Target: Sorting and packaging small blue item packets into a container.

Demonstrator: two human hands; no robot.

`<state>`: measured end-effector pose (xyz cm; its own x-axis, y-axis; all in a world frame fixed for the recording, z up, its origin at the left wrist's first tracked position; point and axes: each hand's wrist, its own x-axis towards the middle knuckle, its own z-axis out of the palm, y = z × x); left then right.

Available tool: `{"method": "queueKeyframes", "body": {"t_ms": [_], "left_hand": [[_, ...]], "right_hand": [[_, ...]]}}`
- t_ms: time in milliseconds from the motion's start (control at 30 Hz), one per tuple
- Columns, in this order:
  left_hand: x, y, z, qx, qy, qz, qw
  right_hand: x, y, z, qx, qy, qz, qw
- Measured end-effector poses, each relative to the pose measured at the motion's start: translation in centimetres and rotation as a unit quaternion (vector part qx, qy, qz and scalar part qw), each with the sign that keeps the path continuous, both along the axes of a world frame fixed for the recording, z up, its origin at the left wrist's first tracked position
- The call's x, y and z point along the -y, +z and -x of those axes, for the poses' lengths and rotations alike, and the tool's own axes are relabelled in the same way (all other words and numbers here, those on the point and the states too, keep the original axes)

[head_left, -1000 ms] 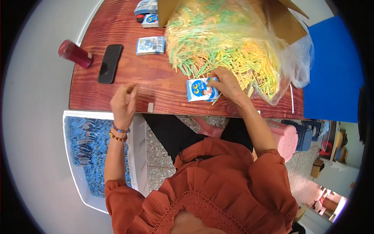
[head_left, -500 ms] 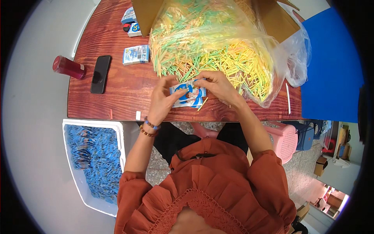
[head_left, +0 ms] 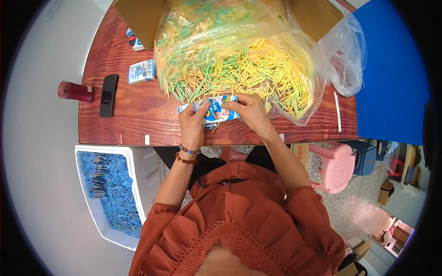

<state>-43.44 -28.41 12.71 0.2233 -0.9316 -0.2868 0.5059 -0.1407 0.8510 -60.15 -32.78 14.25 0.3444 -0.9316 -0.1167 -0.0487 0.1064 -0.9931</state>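
Blouse: rust-red and ruffled [head_left: 230, 193], worn by the person looking down.
Left hand: bare, with beaded bracelets [head_left: 187, 155] at the wrist; the hand [head_left: 192, 125] has thumb and fingers closed on the packet's left end.
Right hand: bare [head_left: 253, 115], thumb pressed on top of the packet's right end, fingers drawn in around it.
Packet: small, blue and white [head_left: 220, 112], between both hands above the near part of the table; cannot tell whether it touches the wood.
Table: reddish wood grain [head_left: 138, 103].
Left, below the table edge: white foam box [head_left: 134, 179] holding many small blue pieces [head_left: 115, 198].
Right, below: pink stool [head_left: 339, 168].
Just beyond the hands: yellow, green and orange sticks [head_left: 262, 64], spilling from a clear bag [head_left: 317, 69].
Farther left: black phone [head_left: 108, 95], red jar [head_left: 76, 91], packet stack [head_left: 142, 71].
Far side: cardboard box [head_left: 317, 20].
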Motion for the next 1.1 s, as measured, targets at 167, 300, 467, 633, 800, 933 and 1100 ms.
{"method": "queueKeyframes", "body": {"t_ms": [167,300,467,633,800,933,1100], "left_hand": [[-0.1,-0.8,1.1,0.05,-0.019,-0.007,0.999],[0.3,0.6,3.1,-0.003,0.002,-0.02,1.0],[0.2,-0.4,3.7,0.069,0.01,-0.01,0.998],[0.5,0.0,4.8,0.078,0.034,-0.011,0.996],[0.7,-1.9,3.9,0.009,0.028,-0.03,0.999],[0.6,-2.3,3.8,-0.035,0.024,-0.046,0.998],[0.5,-2.4,4.0,-0.036,-0.01,-0.017,0.999]], "right_hand": [[-0.1,-0.1,2.0,0.049,0.007,-0.037,0.998],[0.2,-2.3,2.8,0.11,0.0,-0.015,0.994],[0.0,-2.4,3.7,0.081,-0.004,-0.018,0.997],[-0.2,-1.5,4.6,0.02,-0.012,-0.004,1.0],[0.4,-1.0,6.2,0.175,-0.053,-0.05,0.982],[0.0,-0.1,6.7,0.055,-0.086,0.176,0.979],[0.0,-0.8,6.1,-0.056,0.066,0.279,0.956]]}}
